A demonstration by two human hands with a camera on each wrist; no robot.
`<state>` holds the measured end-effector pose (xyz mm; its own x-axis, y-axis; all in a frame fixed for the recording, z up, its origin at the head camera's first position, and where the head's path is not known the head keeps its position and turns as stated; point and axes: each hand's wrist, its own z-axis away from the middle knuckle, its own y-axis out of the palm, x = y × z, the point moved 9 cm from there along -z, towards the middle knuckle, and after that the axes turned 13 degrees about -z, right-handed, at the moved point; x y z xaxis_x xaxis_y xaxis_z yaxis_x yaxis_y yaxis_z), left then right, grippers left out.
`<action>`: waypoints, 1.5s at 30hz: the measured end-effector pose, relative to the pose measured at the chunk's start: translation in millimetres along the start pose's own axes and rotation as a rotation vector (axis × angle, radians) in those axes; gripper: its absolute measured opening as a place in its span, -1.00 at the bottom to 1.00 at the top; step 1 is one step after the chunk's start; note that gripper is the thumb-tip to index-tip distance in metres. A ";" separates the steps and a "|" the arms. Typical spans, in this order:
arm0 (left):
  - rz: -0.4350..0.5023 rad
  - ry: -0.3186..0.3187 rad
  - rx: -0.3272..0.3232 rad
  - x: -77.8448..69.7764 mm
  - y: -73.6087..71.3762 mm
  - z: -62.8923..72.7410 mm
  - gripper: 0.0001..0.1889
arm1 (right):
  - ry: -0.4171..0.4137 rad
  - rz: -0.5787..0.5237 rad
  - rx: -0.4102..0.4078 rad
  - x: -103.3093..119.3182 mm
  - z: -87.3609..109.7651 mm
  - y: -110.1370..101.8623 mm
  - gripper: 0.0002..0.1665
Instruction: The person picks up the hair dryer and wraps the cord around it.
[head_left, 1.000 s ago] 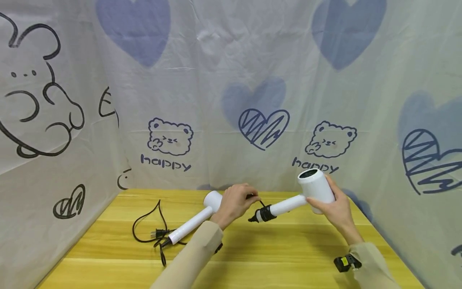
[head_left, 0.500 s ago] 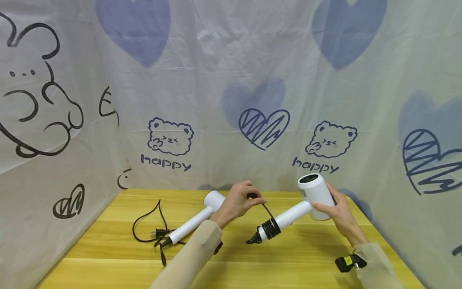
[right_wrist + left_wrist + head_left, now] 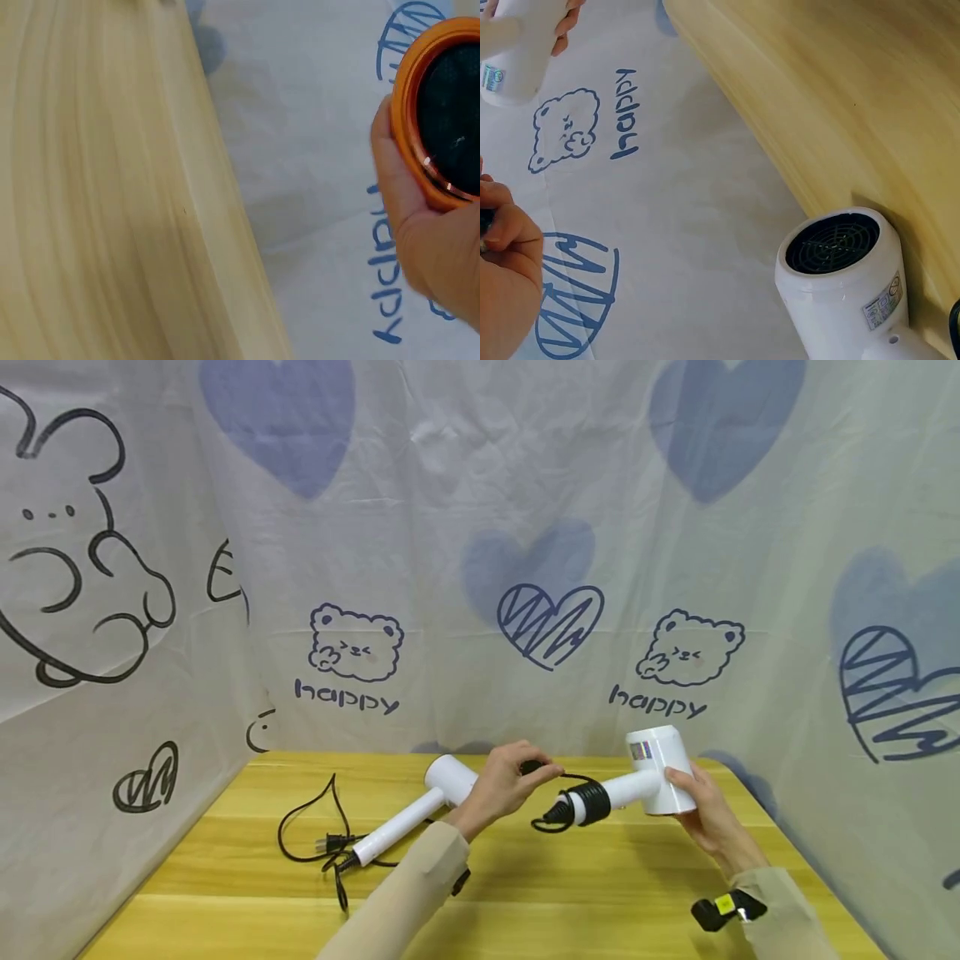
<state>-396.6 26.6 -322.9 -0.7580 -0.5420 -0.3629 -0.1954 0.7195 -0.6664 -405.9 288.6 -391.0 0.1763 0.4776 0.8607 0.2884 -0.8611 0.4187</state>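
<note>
Tabletop; hands round dryer, cord.

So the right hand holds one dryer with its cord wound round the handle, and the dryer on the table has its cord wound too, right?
Not quite: the head view shows the cord of the dryer on the table lying in loose loops. The right hand does hold the wound dryer.

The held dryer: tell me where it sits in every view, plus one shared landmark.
Head: dryer, right of centre, low, in the right hand.
Left wrist: top-left corner, cut off by the frame.
Right wrist: right edge, mostly upper half, orange rim showing.
Landmark: wooden table, in all three.
</note>
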 end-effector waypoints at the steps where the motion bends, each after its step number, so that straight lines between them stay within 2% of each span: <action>1: -0.021 -0.010 0.008 0.7 1.7 -0.5 -0.80 | 0.032 -0.011 -0.025 -3.2 -0.3 -1.0 -0.73; 4: -0.130 -0.055 0.051 4.4 8.8 -0.4 -0.80 | 0.128 -0.003 -0.127 -12.1 -0.2 -4.2 -0.82; 8: -0.249 -0.122 0.124 10.9 22.2 4.1 -0.75 | 0.226 -0.005 -0.257 -19.7 -0.1 -5.7 -0.59; 11: -0.229 -0.155 0.175 13.4 34.5 7.6 -0.70 | 0.269 -0.051 -0.339 -24.9 0.6 -6.8 -0.47; 14: -0.206 -0.160 0.208 11.7 44.7 8.1 -0.68 | 0.282 -0.074 -0.401 -28.8 2.0 -7.8 -0.46; 17: -0.225 -0.162 0.234 8.4 51.4 6.7 -0.65 | 0.251 -0.061 -0.458 -28.7 3.8 -8.9 -0.48; 19: -0.200 -0.178 0.249 7.6 55.0 6.0 -0.63 | 0.220 -0.033 -0.506 -26.8 5.8 -8.8 -0.43; 20: -0.159 -0.198 0.260 8.2 56.9 6.2 -0.63 | 0.200 -0.014 -0.531 -25.5 6.6 -8.8 -0.38; 22: -0.007 -0.268 0.277 12.2 62.0 8.2 -0.63 | 0.153 0.026 -0.583 -22.4 7.9 -8.1 -0.24; 25: 0.336 -0.426 0.287 20.3 70.6 14.5 -0.64 | 0.072 0.129 -0.639 -16.2 8.1 -5.3 -0.07; 28: 0.654 -0.575 0.263 26.0 79.1 21.3 -0.62 | -0.009 0.281 -0.670 -8.3 7.5 -1.6 -0.03; 33: 0.994 -0.754 0.207 30.1 92.4 26.5 -0.74 | -0.100 0.569 -0.669 3.2 7.6 5.5 0.02; 37: 1.198 -0.874 0.121 31.6 100.0 27.2 -0.87 | -0.157 0.679 -0.609 5.9 5.0 11.1 0.01; 40: 1.311 -0.944 0.060 31.3 103.2 27.3 -0.87 | -0.166 0.724 -0.559 3.0 -0.1 12.5 0.00; 42: 1.305 -0.975 0.044 31.9 106.2 29.7 -0.79 | -0.144 0.752 -0.530 -0.4 -3.4 9.9 0.01; 45: 1.182 -0.981 0.080 32.8 110.5 36.1 -0.76 | -0.071 0.772 -0.483 -8.8 -6.9 -0.8 0.04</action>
<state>-420.6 72.6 -431.9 0.2501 0.2172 -0.9435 0.2608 0.9234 0.2817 -414.2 283.9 -396.9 0.2186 -0.2655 0.9390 -0.3563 -0.9176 -0.1765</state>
